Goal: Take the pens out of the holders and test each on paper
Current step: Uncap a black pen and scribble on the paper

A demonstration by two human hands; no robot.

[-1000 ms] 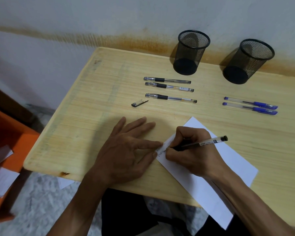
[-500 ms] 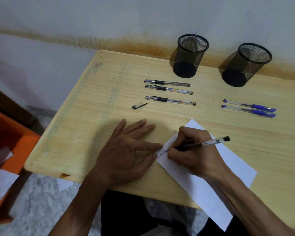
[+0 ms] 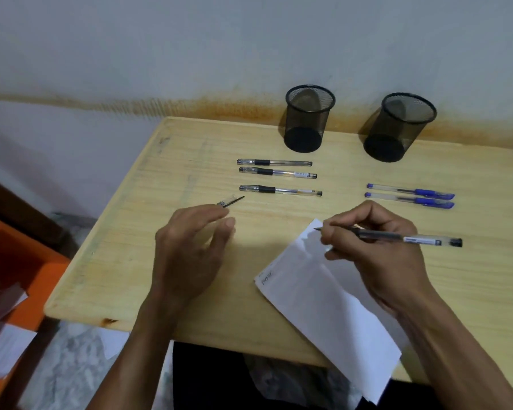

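Paper (image 3: pixel 323 294) lies near-right on the surface (image 3: pixel 166 261), overhanging the near edge, scribble at its left corner. Right hand (image 3: pixel 376 247) pinches an uncapped black pen (image 3: pixel 397 236), tip above the paper's far corner; left hand (image 3: pixel 190 247) loosely spread, empty, fingertips by the cap (image 3: pixel 230 201). Farther: three black pens (image 3: pixel 279 176) left, two blue pens (image 3: pixel 409 196) right, two mesh holders (image 3: pixel 308 119) at the far edge.

pen cap (image 3: pixel 230 200) partly behind left hand (image 3: pixel 190 250), scribble (image 3: pixel 266 276) on paper (image 3: pixel 323 297) illegible
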